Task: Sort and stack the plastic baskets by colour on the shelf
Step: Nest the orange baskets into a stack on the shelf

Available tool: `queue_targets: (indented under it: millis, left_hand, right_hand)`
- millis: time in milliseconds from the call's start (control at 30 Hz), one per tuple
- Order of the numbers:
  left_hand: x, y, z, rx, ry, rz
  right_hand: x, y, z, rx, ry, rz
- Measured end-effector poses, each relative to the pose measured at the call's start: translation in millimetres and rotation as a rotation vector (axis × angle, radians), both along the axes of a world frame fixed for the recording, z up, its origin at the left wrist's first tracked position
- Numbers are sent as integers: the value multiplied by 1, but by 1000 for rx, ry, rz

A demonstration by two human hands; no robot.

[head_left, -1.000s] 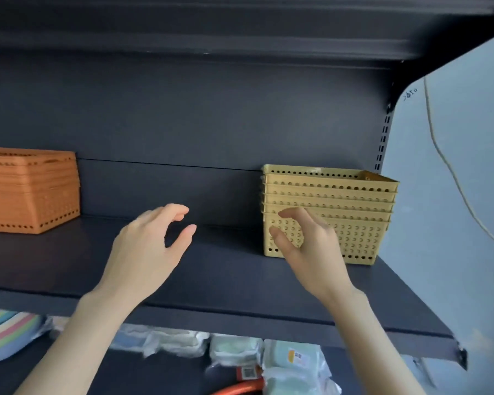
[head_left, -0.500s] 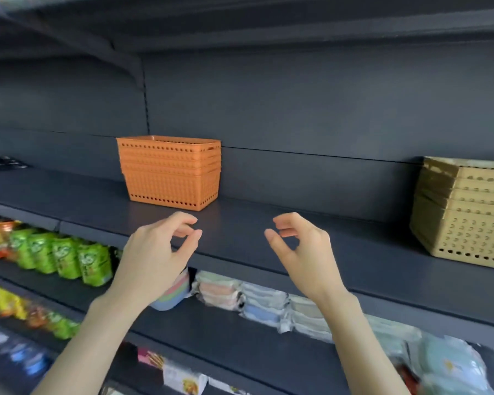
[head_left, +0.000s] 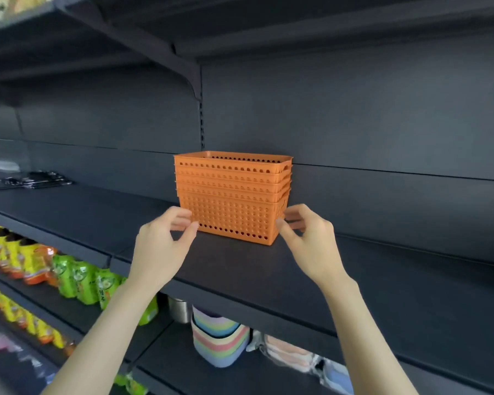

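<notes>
A stack of several nested orange perforated baskets (head_left: 231,195) stands on the dark shelf (head_left: 240,269), near its back panel. My left hand (head_left: 161,246) is at the stack's lower left corner, with the thumb on the front face and the fingers curled round the left end. At the lower right corner, my right hand (head_left: 308,240) mirrors it: thumb at the front edge, fingers curled against the right end. Both hands pinch the bottom of the stack. The yellow stack is out of view.
Dark utensils (head_left: 32,179) lie at the shelf's far left. On the shelves below are green and yellow snack pouches (head_left: 77,277), a stack of pastel bowls (head_left: 220,340), a metal cup (head_left: 177,309) and wrapped packs (head_left: 291,354). A shelf bracket (head_left: 194,81) hangs above.
The view swung left from the yellow stack to the orange one. Both hands moved forward from mid-air and closed onto the orange stack's lower corners.
</notes>
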State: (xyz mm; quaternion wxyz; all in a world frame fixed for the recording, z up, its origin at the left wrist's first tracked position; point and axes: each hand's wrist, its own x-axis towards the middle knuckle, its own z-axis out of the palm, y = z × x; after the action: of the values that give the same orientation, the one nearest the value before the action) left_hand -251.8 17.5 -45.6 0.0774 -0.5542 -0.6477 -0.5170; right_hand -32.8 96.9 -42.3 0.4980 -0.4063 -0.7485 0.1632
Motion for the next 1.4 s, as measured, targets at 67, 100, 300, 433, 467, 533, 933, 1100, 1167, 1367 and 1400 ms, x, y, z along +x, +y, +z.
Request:
queue_targets:
  millis: [67, 100, 300, 433, 467, 533, 933, 1100, 1167, 1367, 1400]
  left_hand:
    - [-20, 21, 0, 12, -13, 0]
    - [-30, 32, -2, 13, -26, -2]
    - [-85, 104, -9, -53, -276, -68]
    - [-116, 149, -17, -154, -464, -222]
    - [-126, 159, -18, -173, -494, -262]
    - [-143, 176, -16, -181, -543, -351]
    - [-162, 224, -25, -115, -580, -607]
    - [-156, 221, -25, -94, -593, -583]
    - [-158, 218, -25, -75, -586, -563]
    - [-158, 197, -14, 6, -500, -534]
    - [-155, 190, -10, 22, -479, -531]
  right_hand:
    - [-19, 18, 2, -11, 0, -10]
    - [-27, 26, 2, -16, -2, -18]
    - [-68, 72, 3, -90, 17, -115]
    - [-90, 89, -2, -142, 100, -203]
    - [-96, 93, -2, -167, 124, -227]
    - [-108, 100, -1, -192, 187, -273]
    - [-144, 110, -14, -203, 365, -360]
    - [-146, 109, -15, -164, 355, -445]
    - [-148, 106, -15, -140, 368, -478]
    - [-133, 81, -9, -46, 377, -575]
    - [-127, 75, -7, -32, 380, -579]
